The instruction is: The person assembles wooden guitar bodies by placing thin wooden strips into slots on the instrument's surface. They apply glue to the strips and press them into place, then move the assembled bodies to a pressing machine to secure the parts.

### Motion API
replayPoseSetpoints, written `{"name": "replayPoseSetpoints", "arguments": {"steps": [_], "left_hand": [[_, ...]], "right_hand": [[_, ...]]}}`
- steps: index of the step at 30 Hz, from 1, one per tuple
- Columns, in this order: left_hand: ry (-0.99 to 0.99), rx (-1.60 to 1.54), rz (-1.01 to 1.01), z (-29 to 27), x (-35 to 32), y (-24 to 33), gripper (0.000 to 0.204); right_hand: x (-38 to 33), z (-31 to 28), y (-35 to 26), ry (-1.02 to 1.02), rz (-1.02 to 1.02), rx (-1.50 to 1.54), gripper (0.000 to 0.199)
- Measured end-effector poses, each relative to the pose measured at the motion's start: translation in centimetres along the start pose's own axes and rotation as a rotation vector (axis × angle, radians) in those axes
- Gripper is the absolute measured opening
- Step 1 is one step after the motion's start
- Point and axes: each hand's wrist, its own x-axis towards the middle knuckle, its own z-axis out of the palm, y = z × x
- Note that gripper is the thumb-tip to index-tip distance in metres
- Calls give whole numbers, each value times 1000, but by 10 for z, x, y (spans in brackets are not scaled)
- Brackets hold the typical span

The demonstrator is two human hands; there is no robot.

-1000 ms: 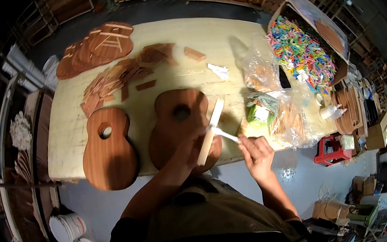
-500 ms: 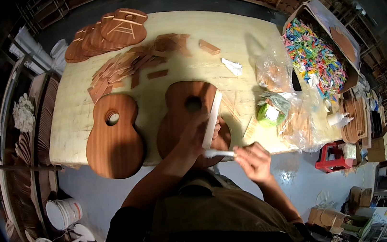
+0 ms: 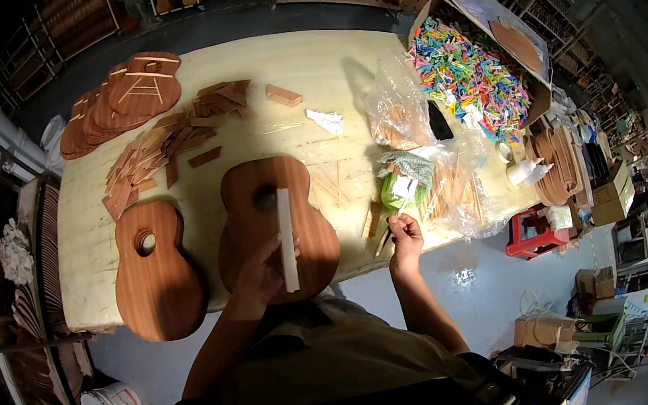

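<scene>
My left hand (image 3: 262, 270) is closed around a pale wooden strip (image 3: 288, 243), held upright over a guitar-shaped brown wooden plate (image 3: 319, 231). The strip's upper end partly covers the plate's round sound hole. At the table's front edge my right hand (image 3: 405, 239) pinches a brush (image 3: 401, 207), most of it hidden by my fingers. The brush points at a green container (image 3: 394, 191) with a grey cloth (image 3: 410, 165) over its far side; whether its tip is inside, I cannot tell. A second guitar-shaped plate (image 3: 156, 272) lies to the left.
Thin brown wood pieces (image 3: 142, 156) lie heaped behind the plates, with braced guitar plates (image 3: 144, 85) stacked at the far left. Clear plastic bags (image 3: 394, 101), a large box of colourful clips (image 3: 470, 75) and a white bottle (image 3: 526, 172) stand right. A red stool (image 3: 528, 234) is beside the table.
My right hand has carried the brush from beside the strip over to the green container. The strip has gone from slanted to upright in my left hand. The whole view has shifted.
</scene>
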Motion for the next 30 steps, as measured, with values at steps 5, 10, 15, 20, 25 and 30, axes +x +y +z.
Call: {"name": "replayPoseSetpoints", "arguments": {"steps": [5,10,15,20,25,30], "left_hand": [[-16,220,182,-3,-9,-1,42],[-48,478,354,4,-10,5,38],[102,564,442,-8,-10,3,33],[219,548,552,-24,-7,12,30],[411,802,659,-33,2,39,30],[490,1327,883,-44,22,68,39]], "right_hand": [[6,15,22,257,-148,-384,40],[-41,71,-35,-616,-39,-511,13],[-48,112,-17,-912,247,-608,21],[-44,140,-14,-876,-42,-657,12],[10,185,-1,-767,-949,-938,9],[42,203,31,-873,-1060,-1009,7]]}}
